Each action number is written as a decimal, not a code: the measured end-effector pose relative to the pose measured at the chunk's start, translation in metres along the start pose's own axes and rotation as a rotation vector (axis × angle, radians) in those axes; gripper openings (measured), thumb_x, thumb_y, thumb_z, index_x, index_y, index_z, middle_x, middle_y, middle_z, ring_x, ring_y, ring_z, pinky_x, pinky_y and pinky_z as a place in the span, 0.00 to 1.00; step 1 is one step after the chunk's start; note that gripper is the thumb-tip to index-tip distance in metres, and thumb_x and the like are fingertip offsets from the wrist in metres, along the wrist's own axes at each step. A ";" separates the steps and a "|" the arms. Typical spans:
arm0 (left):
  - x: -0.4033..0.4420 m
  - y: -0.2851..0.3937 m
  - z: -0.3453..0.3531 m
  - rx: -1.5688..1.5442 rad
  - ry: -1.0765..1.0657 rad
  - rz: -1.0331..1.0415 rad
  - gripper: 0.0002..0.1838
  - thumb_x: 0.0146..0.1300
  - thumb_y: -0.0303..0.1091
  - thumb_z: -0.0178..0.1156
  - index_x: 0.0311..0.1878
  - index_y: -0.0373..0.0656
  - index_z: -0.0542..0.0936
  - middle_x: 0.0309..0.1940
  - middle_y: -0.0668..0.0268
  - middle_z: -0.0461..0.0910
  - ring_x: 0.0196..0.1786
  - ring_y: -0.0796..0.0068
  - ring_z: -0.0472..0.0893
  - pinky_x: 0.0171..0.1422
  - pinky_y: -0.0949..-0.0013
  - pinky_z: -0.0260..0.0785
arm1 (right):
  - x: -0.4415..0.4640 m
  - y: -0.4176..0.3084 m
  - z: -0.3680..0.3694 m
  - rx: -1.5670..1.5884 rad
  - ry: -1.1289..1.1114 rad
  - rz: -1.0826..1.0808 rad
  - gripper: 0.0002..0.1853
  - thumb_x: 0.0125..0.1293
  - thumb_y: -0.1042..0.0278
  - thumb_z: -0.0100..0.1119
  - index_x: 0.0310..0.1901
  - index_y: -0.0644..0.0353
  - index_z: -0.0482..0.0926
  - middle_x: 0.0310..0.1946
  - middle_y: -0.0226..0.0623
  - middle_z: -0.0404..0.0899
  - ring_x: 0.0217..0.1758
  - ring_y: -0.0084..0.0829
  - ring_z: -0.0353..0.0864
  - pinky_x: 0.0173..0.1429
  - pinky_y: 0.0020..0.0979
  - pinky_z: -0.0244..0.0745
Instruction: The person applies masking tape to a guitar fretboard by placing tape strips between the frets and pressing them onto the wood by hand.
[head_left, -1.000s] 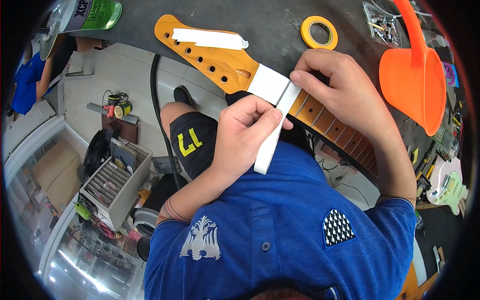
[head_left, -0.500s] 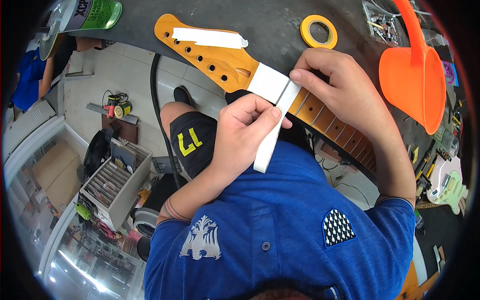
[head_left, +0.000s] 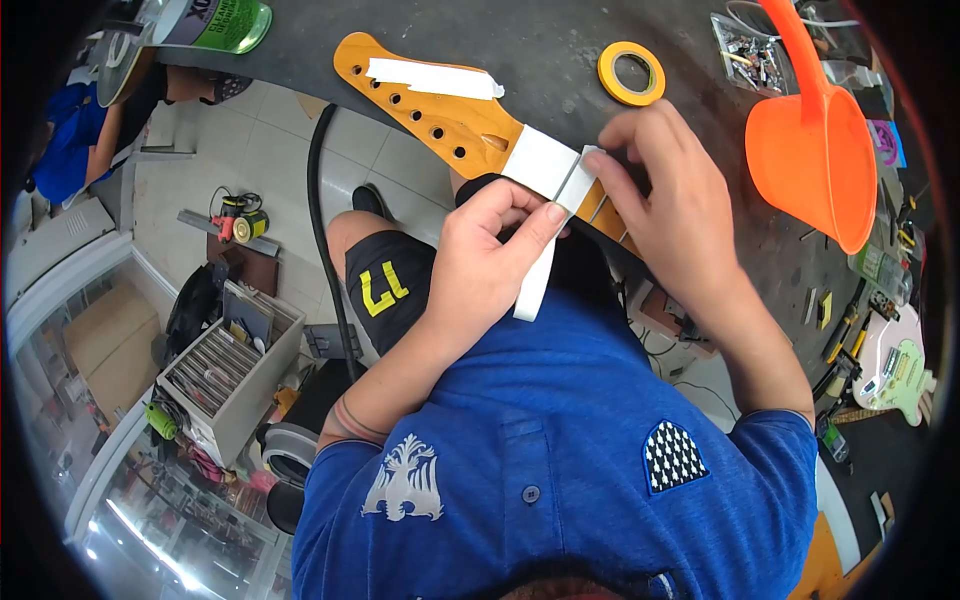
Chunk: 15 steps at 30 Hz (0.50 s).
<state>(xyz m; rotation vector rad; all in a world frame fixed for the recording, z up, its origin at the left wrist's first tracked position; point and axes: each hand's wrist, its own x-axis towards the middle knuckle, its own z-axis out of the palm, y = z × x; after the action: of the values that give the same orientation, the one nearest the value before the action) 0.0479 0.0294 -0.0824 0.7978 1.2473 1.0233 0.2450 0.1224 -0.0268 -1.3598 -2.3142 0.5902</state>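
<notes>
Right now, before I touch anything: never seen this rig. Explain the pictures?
No robot here: it's a person working with two bare hands. All three pictures come from one camera on their head, looking forward and down.

The left hand pinches a white tape strip that runs onto a guitar neck. The right hand has its thumb by the strip's upper end; whether it grips, I can't tell.

On the dark bench lie a yellow tape roll, an orange scoop and a container of small parts; a green-labelled bottle stands at upper left.
</notes>
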 end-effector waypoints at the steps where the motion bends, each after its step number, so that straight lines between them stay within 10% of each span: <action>1: 0.000 0.001 0.002 -0.012 0.001 0.014 0.10 0.88 0.32 0.71 0.57 0.33 0.88 0.44 0.58 0.97 0.38 0.82 0.90 0.43 0.74 0.82 | -0.005 0.001 0.003 -0.035 0.042 -0.077 0.09 0.79 0.63 0.76 0.49 0.58 0.87 0.43 0.37 0.86 0.48 0.44 0.88 0.52 0.47 0.81; 15: 0.006 -0.009 -0.001 -0.070 -0.045 0.098 0.11 0.89 0.33 0.70 0.58 0.32 0.88 0.46 0.59 0.96 0.47 0.76 0.94 0.53 0.69 0.86 | -0.005 -0.009 0.004 0.020 -0.052 0.015 0.11 0.82 0.64 0.70 0.48 0.65 0.91 0.44 0.44 0.90 0.55 0.51 0.89 0.62 0.52 0.83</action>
<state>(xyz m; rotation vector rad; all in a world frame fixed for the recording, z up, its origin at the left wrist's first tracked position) 0.0484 0.0313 -0.0933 0.8300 1.1369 1.1159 0.2385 0.1137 -0.0259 -1.3688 -2.3346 0.6582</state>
